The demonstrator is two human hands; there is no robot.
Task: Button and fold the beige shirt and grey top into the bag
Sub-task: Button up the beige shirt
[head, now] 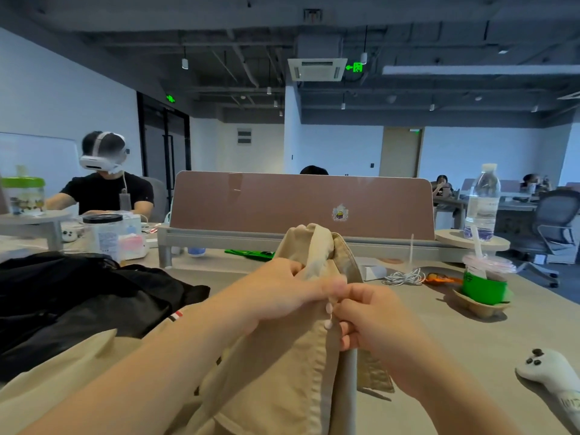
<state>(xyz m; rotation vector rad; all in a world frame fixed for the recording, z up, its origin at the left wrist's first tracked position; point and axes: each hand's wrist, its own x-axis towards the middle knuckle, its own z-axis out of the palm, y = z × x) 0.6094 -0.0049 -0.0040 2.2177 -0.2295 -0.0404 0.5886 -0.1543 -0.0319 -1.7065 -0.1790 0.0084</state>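
Note:
The beige shirt [317, 365] is held up off the table in front of me, its collar end pointing up toward the desk divider. My left hand [282, 296] pinches the left edge of the shirt front. My right hand [373, 318] pinches the opposite edge, thumb and fingers meeting my left fingertips at the placket. A small white button [328, 324] shows just below the fingertips. A black bag [81, 302] lies on the table to the left. I cannot pick out the grey top.
A brown desk divider [301, 205] stands across the table behind the shirt. A green cup with a straw [485, 284], a coiled white cable [405, 277] and a water bottle [481, 202] are at the right. A white controller [552, 375] lies near the right. A person with a headset [105, 180] sits at the far left.

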